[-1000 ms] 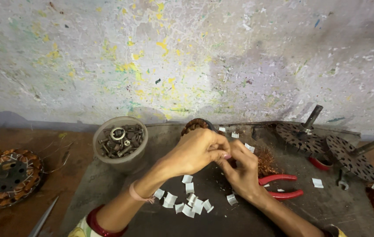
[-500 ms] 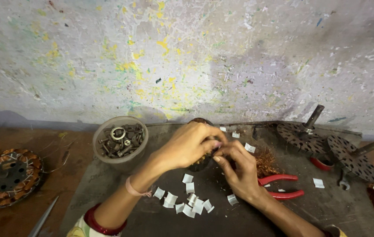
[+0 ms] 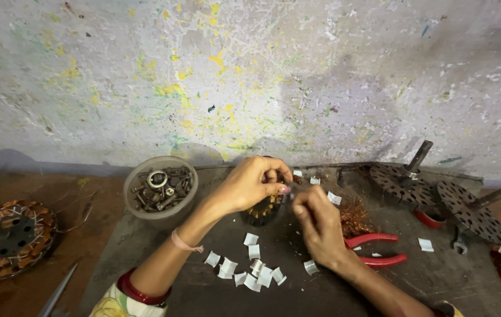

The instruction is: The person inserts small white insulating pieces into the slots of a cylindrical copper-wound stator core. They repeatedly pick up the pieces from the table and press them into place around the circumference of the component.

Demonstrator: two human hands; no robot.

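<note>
Paint-flecked plaster fills the upper half of the view, grey-white with yellow and green spatter, and below it runs a dark bench point(image 3: 215, 293) that meets a reddish-brown surface on the left.

Near the middle of the bench the left hand point(image 3: 249, 186) curls over a small dark wound part point(image 3: 264, 209) with copper-coloured wire showing. Its fingers point(image 3: 274, 175) are clenched over the top of that part, so most of it is hidden and its shape cannot be made out. The right hand point(image 3: 320, 226) is just beside it on the right, its fingers bent in toward the same spot. Whether they pinch anything cannot be told, since the fingertips face away from the camera.

Small white paper slips point(image 3: 249, 265) lie scattered on the bench below the two hands, and a few more lie above them. Red-handled pliers point(image 3: 377, 248) lie just right of the right wrist, their nose hidden behind the hand. A tuft of copper wire scrap point(image 3: 354, 216) sits beside the right hand.

A round bowl point(image 3: 161, 186) of bolts, nuts and rings stands left of the left hand. Two perforated metal discs point(image 3: 432, 194) with shafts lie at the far right. A wound stator point(image 3: 8, 237) sits on the left, part of it cut off by the frame edge. Both forearms run out of the bottom edge.
</note>
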